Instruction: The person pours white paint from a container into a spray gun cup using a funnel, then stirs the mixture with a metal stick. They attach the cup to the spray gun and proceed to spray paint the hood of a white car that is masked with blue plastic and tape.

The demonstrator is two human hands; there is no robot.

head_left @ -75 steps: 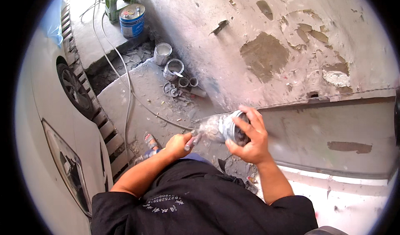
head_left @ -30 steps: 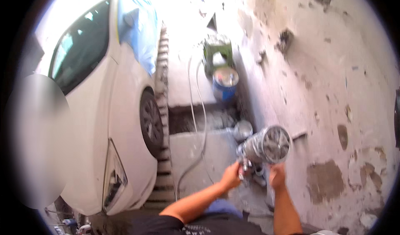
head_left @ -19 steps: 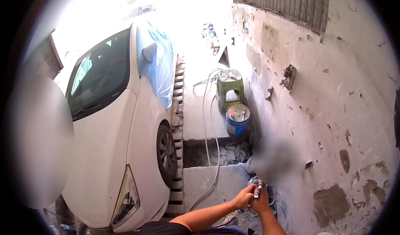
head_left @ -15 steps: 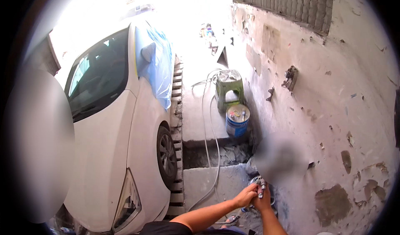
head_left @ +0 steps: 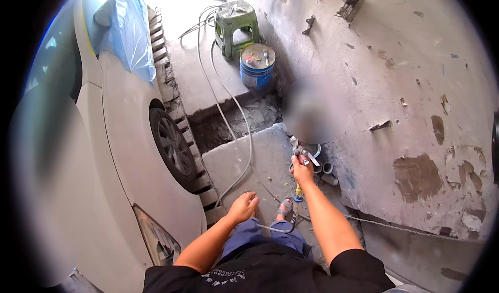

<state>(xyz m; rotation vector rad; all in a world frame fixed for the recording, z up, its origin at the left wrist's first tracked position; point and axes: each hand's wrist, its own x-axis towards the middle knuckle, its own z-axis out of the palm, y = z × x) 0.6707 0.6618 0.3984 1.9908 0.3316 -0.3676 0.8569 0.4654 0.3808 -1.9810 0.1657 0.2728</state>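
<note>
Right hand (head_left: 303, 171) grips the spray gun (head_left: 301, 152) handle, cup blurred above, axis upright; left hand (head_left: 243, 207) empty, loosely curled, nearer the hose (head_left: 236, 111)

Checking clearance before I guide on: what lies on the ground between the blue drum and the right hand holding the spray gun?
In the head view, between the blue drum and the right hand lie a broken gap of rubble and then bare concrete slab, crossed by a hose.
</note>
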